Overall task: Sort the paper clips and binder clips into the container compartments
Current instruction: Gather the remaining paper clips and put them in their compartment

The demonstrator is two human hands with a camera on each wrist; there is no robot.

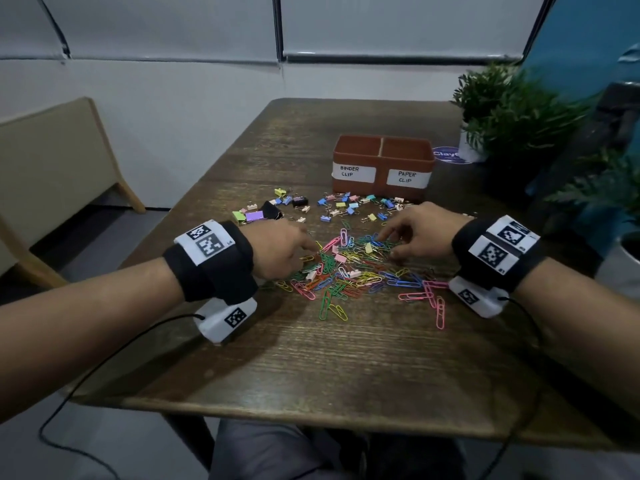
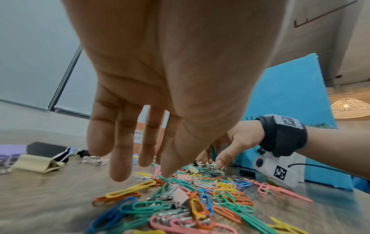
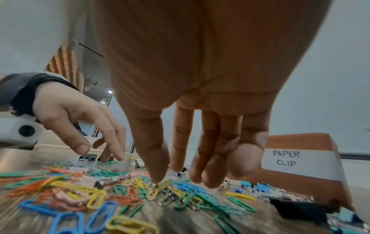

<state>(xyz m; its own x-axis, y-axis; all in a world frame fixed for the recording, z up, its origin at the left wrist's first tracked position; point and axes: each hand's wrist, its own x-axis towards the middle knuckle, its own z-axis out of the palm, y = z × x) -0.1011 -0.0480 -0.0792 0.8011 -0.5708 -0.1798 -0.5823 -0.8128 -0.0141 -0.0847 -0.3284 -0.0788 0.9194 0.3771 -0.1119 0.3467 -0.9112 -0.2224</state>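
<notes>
A heap of coloured paper clips lies mid-table, with a few small binder clips mixed in. More binder clips are scattered beyond it, in front of the brown two-part container labelled BINDER CLIP on the left and PAPER CLIP on the right. My left hand hovers at the heap's left edge; in the left wrist view this left hand has straight fingers and holds nothing. My right hand reaches into the heap's far right side. In the right wrist view the right hand touches a small yellowish binder clip with its thumb, the other fingers apart.
Larger purple and black binder clips lie at the far left. Potted plants and a blue round sticker stand at the back right. A beige bench is off to the left. Wrist cables trail over the table's near edge.
</notes>
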